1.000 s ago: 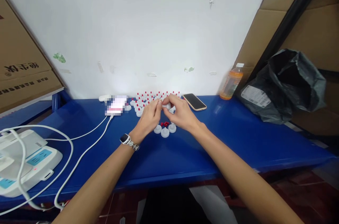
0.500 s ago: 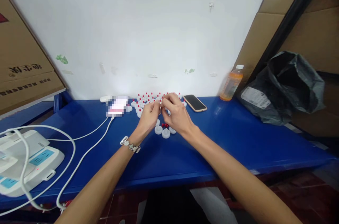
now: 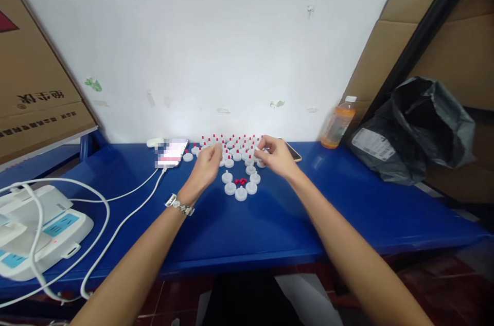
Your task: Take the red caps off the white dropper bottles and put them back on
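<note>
My left hand (image 3: pixel 207 165) is closed, thumb against curled fingers, at the left front of a group of white round caps (image 3: pixel 229 162) with red tips. Anything inside its fingers is hidden. My right hand (image 3: pixel 276 157) pinches a white cap at the group's right side; the fingers cover most of it. Between and in front of my hands, several white caps without red tips (image 3: pixel 241 193) form an open curve. Small red tips (image 3: pixel 241 181) lie in a little heap inside that curve.
A phone (image 3: pixel 294 151) lies partly behind my right hand. At left are a charging phone (image 3: pixel 173 154), white cables and a power strip (image 3: pixel 57 233). An orange drink bottle (image 3: pixel 338 123) and a dark plastic bag (image 3: pixel 417 130) stand at right on the blue table (image 3: pixel 247 243).
My hands were together over the caps and have parted. The left moved left; the right moved right to the edge of the red-tipped group, uncovering the caps between them.
</note>
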`<action>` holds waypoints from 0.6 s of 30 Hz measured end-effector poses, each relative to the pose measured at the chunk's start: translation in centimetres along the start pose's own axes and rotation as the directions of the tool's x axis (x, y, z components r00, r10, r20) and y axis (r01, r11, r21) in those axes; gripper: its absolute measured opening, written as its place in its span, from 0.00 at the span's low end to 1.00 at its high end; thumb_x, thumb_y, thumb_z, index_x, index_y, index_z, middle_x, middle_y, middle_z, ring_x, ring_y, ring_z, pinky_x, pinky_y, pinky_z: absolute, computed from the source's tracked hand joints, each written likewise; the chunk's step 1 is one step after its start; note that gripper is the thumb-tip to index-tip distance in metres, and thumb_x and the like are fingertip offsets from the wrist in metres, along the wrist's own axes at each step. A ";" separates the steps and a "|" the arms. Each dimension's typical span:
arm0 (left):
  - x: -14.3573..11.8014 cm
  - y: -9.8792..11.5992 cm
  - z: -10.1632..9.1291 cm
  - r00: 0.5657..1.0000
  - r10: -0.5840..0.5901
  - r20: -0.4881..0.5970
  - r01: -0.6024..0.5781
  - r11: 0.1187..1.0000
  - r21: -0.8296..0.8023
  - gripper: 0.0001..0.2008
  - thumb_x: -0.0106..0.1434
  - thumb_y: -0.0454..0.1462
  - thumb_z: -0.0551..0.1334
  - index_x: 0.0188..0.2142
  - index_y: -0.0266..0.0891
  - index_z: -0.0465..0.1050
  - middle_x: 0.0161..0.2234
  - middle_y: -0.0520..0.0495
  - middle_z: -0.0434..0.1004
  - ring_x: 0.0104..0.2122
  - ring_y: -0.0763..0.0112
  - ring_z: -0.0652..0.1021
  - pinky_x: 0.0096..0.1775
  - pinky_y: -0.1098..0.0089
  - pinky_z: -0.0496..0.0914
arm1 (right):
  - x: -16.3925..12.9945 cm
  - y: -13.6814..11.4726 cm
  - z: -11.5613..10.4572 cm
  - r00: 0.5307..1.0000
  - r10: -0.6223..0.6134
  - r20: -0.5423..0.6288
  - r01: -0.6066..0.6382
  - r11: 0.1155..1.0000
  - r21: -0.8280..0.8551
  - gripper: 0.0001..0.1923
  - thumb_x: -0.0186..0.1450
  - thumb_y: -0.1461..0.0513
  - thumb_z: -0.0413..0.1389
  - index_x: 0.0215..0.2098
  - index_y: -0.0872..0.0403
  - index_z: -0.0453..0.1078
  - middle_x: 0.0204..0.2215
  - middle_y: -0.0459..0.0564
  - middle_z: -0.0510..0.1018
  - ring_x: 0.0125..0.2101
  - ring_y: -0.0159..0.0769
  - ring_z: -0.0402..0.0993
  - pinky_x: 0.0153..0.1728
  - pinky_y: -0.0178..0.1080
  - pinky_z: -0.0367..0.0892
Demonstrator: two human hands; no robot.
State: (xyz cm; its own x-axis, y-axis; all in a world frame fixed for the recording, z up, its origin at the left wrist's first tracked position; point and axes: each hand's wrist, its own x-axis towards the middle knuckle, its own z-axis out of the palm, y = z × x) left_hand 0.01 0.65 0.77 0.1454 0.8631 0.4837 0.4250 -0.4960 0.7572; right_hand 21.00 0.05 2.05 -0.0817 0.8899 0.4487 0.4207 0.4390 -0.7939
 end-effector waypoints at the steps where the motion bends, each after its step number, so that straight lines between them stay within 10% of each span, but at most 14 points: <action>1: 0.0 -0.2 0.2 0.997 0.053 0.060 -0.057 0.995 0.076 0.19 0.71 0.46 0.47 0.25 0.41 0.56 0.23 0.53 0.60 0.26 0.70 0.63 0.30 0.68 0.58 | 0.1 0.1 0.2 1.000 0.000 -0.012 0.000 1.000 0.014 0.04 0.55 0.63 0.57 0.27 0.52 0.65 0.21 0.41 0.69 0.22 0.31 0.66 0.27 0.35 0.60; 8: -0.5 -1.5 1.5 0.883 0.237 0.405 -0.386 0.858 0.340 0.15 0.70 0.47 0.54 0.36 0.42 0.73 0.36 0.46 0.72 0.39 0.62 0.71 0.45 0.60 0.64 | -0.4 0.1 1.6 0.981 -0.155 -0.121 0.135 0.978 -0.160 0.05 0.56 0.62 0.61 0.32 0.53 0.76 0.32 0.47 0.71 0.35 0.35 0.69 0.39 0.39 0.64; 18: -0.3 -1.5 -0.9 0.951 0.171 0.259 -0.257 0.901 0.349 0.19 0.72 0.45 0.50 0.37 0.40 0.76 0.38 0.44 0.74 0.43 0.60 0.72 0.49 0.58 0.65 | -0.4 0.9 2.7 0.979 -0.160 0.128 0.189 0.945 -0.266 0.05 0.61 0.61 0.59 0.32 0.53 0.78 0.29 0.47 0.80 0.34 0.36 0.72 0.40 0.39 0.61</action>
State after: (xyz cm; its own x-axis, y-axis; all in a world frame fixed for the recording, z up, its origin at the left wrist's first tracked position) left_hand -1.50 1.03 -0.06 0.4424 0.7602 0.4757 0.6574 -0.6358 0.4046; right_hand 18.96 0.43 0.07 -0.2626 0.8169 0.5135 0.6225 0.5500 -0.5567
